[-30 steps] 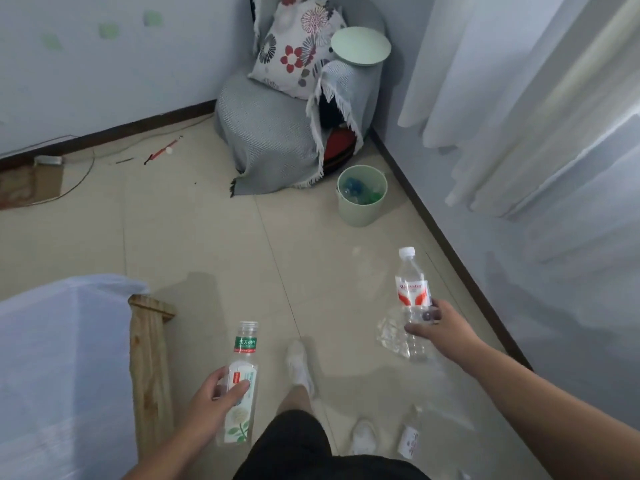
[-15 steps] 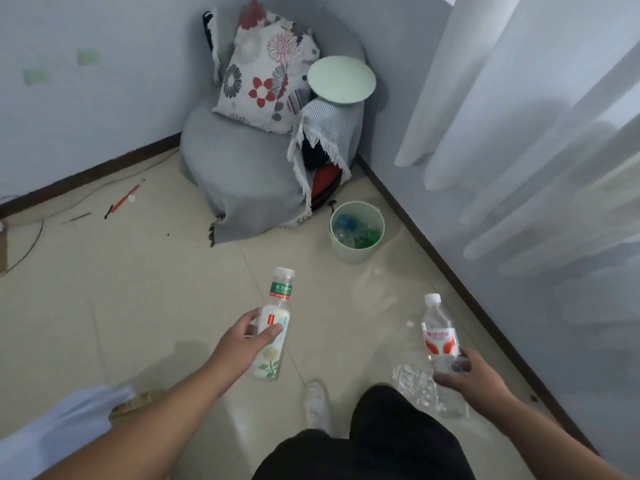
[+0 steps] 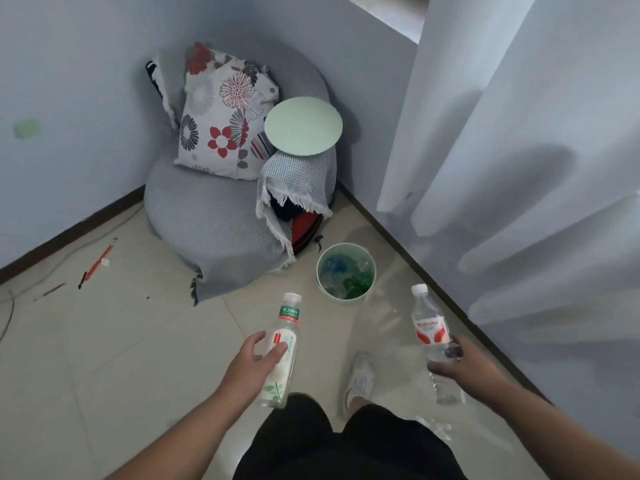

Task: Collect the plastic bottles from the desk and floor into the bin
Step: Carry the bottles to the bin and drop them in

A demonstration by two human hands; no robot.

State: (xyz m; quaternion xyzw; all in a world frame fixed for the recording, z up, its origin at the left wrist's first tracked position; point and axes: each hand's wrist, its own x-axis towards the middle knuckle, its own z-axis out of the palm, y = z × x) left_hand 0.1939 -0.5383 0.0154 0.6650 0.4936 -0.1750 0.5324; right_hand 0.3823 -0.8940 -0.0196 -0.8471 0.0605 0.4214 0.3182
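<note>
My left hand (image 3: 254, 365) grips a clear bottle with a green and white label (image 3: 282, 348), held upright in front of me. A clear water bottle with a red and white label (image 3: 429, 332) is held by my right hand (image 3: 464, 368), which also seems to hold a crumpled clear bottle (image 3: 446, 391) beneath it. The pale green round bin (image 3: 346, 273) stands on the floor a short way beyond both hands, near the wall corner. Several bottles, blue, green and clear, lie inside it.
A grey floor chair (image 3: 214, 223) with a floral cushion (image 3: 221, 116) and a pale green round lid (image 3: 303, 126) fills the corner behind the bin. White curtains (image 3: 519, 150) hang on the right. A red pen (image 3: 98, 259) and cables lie on the tiles at the left.
I have walked closer to the bin, which now looks larger and nearer. Both hands have carried their bottles forward. The white-covered desk at the left has left the view.
</note>
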